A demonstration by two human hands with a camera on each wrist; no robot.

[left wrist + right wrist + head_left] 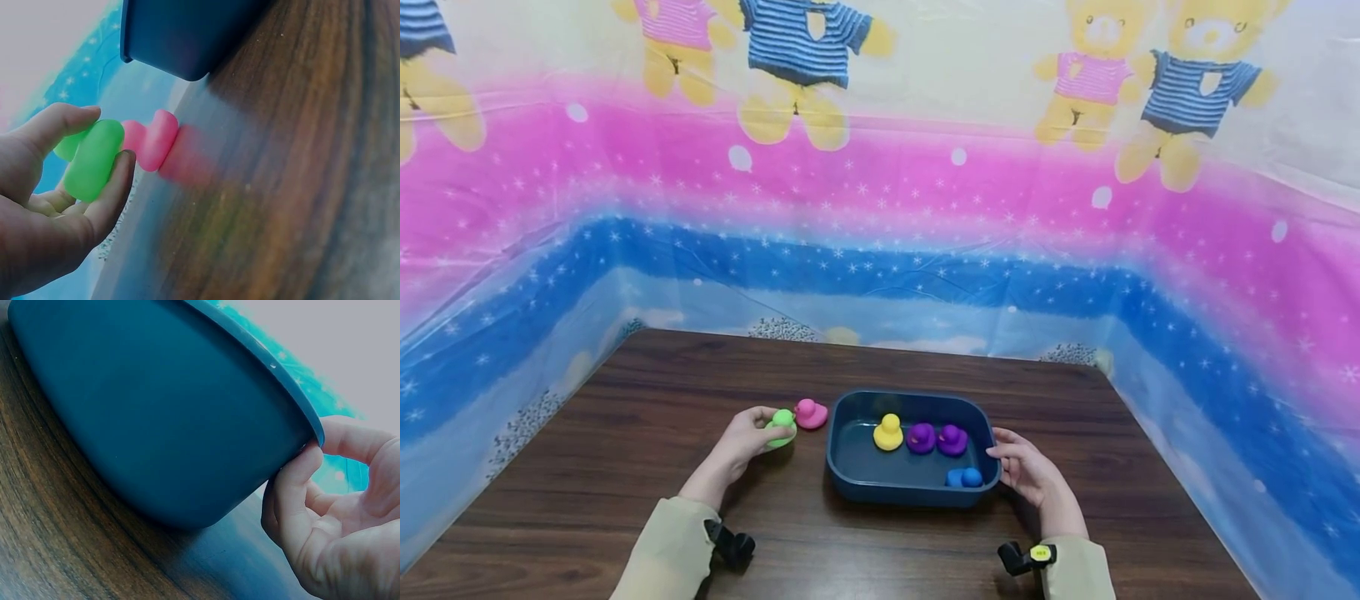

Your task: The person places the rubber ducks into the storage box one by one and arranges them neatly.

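Note:
My left hand [743, 439] pinches a green rubber duck [780, 429] between thumb and fingers. In the left wrist view the green duck [94, 162] appears raised off the table. A pink rubber duck [811, 415] sits on the table just beyond it. To the right stands a dark blue tub [895, 493] with rounded corners. My right hand [1028, 473] grips the tub's right rim, thumb over the edge and fingers curled under it outside. Inside the tub are a yellow duck [888, 434], two purple ducks [921, 438] in a row beside it, and a blue duck [965, 477] near the front right corner.
Everything stands on a dark wooden table [797, 550]. A printed curtain [880, 217] with teddy bears hangs behind it and along both sides. Black wrist cameras [730, 546] are strapped at both sleeves.

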